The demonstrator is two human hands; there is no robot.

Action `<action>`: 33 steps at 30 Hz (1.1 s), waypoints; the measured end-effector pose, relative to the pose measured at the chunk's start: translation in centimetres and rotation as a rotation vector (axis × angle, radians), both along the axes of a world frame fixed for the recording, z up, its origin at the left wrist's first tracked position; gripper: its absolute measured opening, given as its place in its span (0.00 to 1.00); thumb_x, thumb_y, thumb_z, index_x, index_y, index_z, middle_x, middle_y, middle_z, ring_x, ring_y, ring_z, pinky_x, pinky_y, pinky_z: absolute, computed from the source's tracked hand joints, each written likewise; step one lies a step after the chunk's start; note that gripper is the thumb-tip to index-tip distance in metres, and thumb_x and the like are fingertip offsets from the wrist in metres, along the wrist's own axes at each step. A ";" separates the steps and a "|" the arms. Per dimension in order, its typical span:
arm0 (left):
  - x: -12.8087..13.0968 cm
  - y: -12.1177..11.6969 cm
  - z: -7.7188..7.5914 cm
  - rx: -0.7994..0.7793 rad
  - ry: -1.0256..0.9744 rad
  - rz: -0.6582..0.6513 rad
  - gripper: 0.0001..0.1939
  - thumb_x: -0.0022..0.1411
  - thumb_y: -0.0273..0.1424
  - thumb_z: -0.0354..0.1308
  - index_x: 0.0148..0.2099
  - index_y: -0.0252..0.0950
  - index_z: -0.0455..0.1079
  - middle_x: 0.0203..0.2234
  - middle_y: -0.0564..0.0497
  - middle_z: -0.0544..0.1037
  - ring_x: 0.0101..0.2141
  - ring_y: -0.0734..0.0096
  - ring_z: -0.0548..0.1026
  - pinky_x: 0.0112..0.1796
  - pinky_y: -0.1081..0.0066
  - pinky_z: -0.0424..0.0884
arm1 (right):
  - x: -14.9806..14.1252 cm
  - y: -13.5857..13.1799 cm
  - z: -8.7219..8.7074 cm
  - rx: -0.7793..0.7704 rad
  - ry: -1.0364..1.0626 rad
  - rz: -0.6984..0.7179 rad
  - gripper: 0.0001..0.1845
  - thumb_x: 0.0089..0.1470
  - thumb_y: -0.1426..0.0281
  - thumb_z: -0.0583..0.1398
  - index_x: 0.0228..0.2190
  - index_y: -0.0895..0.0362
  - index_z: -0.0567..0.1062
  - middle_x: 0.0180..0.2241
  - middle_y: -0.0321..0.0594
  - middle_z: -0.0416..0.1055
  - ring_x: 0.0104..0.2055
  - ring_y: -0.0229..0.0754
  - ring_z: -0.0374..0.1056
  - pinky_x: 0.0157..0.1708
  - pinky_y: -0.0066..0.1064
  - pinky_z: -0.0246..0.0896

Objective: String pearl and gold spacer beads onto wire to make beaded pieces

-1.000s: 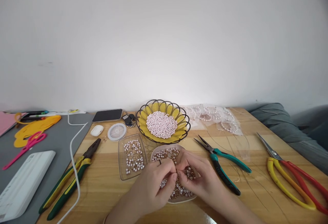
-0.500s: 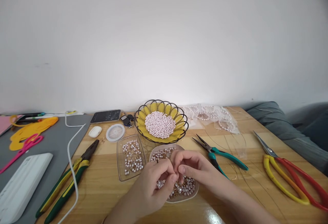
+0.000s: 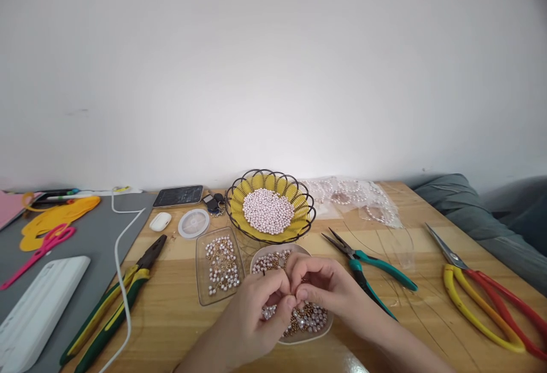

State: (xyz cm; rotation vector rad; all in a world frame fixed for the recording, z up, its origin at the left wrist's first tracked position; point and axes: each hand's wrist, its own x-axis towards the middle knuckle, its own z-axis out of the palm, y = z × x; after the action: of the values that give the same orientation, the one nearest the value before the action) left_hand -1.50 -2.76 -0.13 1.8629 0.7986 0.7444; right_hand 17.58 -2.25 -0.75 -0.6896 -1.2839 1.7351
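My left hand (image 3: 267,307) and my right hand (image 3: 322,287) meet fingertip to fingertip over a shallow pale dish (image 3: 322,333) of mixed pearl, clear and gold-brown beads. Both are pinched closed; whatever lies between the fingertips is too small to make out. Left of the dish is a clear tray (image 3: 203,299) holding beads with gold-coloured pieces. Behind it stands a yellow basket (image 3: 241,225) with a looped black rim, filled with pale pink pearl beads (image 3: 268,210). Needle-nose pliers (image 3: 367,265) with teal handles lie to the right of my right hand.
Large scissors (image 3: 464,273) lie at the right, green-yellow pliers (image 3: 123,299) at the left beside a white cable (image 3: 122,270). A spool (image 3: 194,223), earbud case (image 3: 160,222) and phone (image 3: 178,195) sit behind. Bagged bead strands (image 3: 354,196) lie at the back; a person's leg (image 3: 478,225) shows at right.
My right hand's fingers have curled and its thumb has risen, still against my left fingertips. The phone's dark screen has lit up. The view has shifted slightly.
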 end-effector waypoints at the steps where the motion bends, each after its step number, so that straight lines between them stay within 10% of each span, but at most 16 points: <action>1: 0.0 0.0 -0.1 0.007 0.009 0.006 0.11 0.70 0.32 0.49 0.32 0.39 0.59 0.24 0.54 0.69 0.24 0.73 0.63 0.26 0.73 0.56 | 0.0 0.0 0.0 0.011 -0.007 -0.011 0.13 0.56 0.60 0.70 0.27 0.56 0.79 0.29 0.35 0.68 0.30 0.37 0.63 0.32 0.29 0.62; 33: 0.0 0.0 -1.0 0.075 0.050 0.060 0.11 0.70 0.30 0.48 0.32 0.40 0.54 0.21 0.59 0.57 0.23 0.73 0.60 0.27 0.72 0.53 | -0.9 -0.9 -0.7 0.240 -0.174 -0.272 0.14 0.61 0.59 0.65 0.28 0.55 0.77 0.30 0.39 0.70 0.34 0.43 0.67 0.36 0.32 0.64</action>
State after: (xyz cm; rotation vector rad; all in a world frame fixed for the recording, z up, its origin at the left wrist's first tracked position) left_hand -1.47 -2.78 -1.15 1.9379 0.8727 0.7774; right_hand 16.70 -3.14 -1.42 -0.8445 -1.4165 1.3002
